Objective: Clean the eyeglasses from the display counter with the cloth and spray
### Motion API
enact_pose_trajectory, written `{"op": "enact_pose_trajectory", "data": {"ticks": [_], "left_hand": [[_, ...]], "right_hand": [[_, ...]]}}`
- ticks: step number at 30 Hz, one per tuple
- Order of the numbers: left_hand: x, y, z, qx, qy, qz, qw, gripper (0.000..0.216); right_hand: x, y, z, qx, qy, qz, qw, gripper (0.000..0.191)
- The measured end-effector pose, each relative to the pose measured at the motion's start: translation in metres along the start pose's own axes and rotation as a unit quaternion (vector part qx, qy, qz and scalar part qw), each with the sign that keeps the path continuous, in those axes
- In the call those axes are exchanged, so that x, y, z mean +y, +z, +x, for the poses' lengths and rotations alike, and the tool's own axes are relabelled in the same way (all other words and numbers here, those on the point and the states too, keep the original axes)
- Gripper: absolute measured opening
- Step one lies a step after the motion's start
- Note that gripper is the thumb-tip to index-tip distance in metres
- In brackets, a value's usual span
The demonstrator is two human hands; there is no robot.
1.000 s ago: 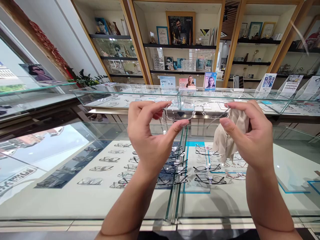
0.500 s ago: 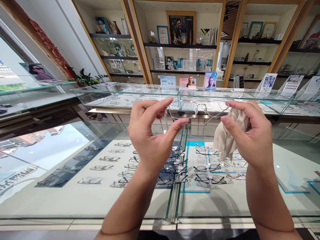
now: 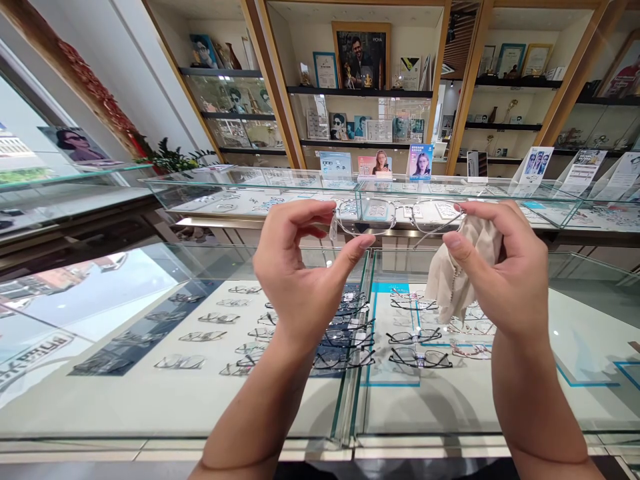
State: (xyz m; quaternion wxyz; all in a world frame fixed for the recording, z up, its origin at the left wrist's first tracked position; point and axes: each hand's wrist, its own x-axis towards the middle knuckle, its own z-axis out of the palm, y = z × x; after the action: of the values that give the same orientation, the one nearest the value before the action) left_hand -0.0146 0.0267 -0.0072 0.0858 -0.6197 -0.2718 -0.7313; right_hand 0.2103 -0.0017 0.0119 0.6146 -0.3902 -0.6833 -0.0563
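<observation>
Both hands holding thin clear-rimmed metal eyeglasses up over glass display desk. L hand pinching one end btwn thumb & forefinger. R hand pinching other end, beige cleaning cloth bunching in palm. Frame's long axis running left-right, hands equally near.

We have lifted the wire-rimmed spectacles a little since a second ago. The lenses hung lower then, and now they sit level against the front edge of the far display case. Our right hand has drifted slightly rightward, and the frame and the beige cloth have gone with it. On our left hand the forefinger has drawn back a touch from half a second ago — the thumb tip has edged upward.
</observation>
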Motion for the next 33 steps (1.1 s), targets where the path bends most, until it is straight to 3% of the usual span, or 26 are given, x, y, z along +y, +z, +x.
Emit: {"op": "enact_pose_trajectory", "data": {"ticks": [10,19,33], "left_hand": [[0.001,-0.001,0.0,0.009,0.01,0.026,1.0,0.038],[-0.016,0.002,0.002,-0.035,-0.069,-0.038,0.996,0.034],[-0.019,0.004,0.001,-0.036,-0.07,-0.047,0.996,0.036]], "right_hand": [[-0.002,0.0,0.001,-0.005,-0.002,0.0,1.0,0.026],[-0.006,0.007,-0.004,0.046,-0.032,-0.027,0.998,0.025],[-0.007,0.009,-0.006,0.052,-0.036,-0.035,0.997,0.025]]}}
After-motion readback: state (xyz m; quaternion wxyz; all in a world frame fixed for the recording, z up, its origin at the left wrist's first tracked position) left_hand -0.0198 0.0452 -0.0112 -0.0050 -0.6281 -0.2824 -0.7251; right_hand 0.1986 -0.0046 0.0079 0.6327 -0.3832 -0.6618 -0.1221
